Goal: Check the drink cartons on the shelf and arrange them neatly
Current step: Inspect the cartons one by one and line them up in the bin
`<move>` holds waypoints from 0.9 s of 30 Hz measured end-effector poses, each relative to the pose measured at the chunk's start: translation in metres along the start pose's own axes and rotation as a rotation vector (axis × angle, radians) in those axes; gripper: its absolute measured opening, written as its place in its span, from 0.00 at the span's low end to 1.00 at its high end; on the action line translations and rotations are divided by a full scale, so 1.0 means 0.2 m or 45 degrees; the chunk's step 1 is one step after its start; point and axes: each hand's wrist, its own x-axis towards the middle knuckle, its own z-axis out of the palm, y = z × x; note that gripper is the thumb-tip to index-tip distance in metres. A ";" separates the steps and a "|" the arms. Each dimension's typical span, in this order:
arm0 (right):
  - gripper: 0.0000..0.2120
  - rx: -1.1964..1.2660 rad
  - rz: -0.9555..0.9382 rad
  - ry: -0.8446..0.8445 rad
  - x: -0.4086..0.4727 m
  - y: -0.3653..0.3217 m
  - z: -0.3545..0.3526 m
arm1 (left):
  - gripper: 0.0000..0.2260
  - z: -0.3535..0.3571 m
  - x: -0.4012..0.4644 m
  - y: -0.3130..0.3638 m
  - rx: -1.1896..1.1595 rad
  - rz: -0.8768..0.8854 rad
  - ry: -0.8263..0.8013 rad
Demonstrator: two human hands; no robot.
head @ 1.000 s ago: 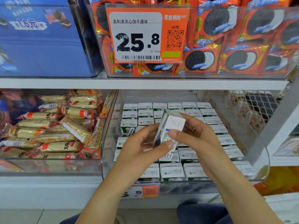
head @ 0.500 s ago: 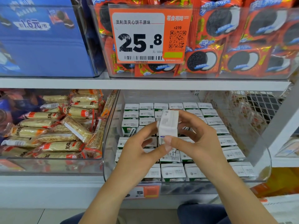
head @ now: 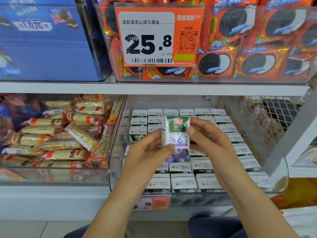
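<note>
Above the clear bin (head: 284, 170), both hands (head: 147, 155) (head: 211, 143) pinch a carton (head: 176, 134) upright, front facing the camera.

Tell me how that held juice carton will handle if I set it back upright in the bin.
The juice carton looks stiff and boxy, so it probably won't flop. Its print says 125 mL, so likely light. Taller than wide, it may tip unless neighbours in the clear bin support it.

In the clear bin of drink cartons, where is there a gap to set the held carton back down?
The likeliest gap lies in the bin's left columns, just in front of the upright green-and-white carton and partly hidden by the left hand. The right hand helps hold the small blueberry juice carton above it. The other rows in the clear plastic bin are packed tight.
</note>
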 end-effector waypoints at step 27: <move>0.20 0.063 0.399 0.030 0.02 0.00 -0.05 | 0.17 -0.01 -0.03 0.02 0.176 0.232 0.028</move>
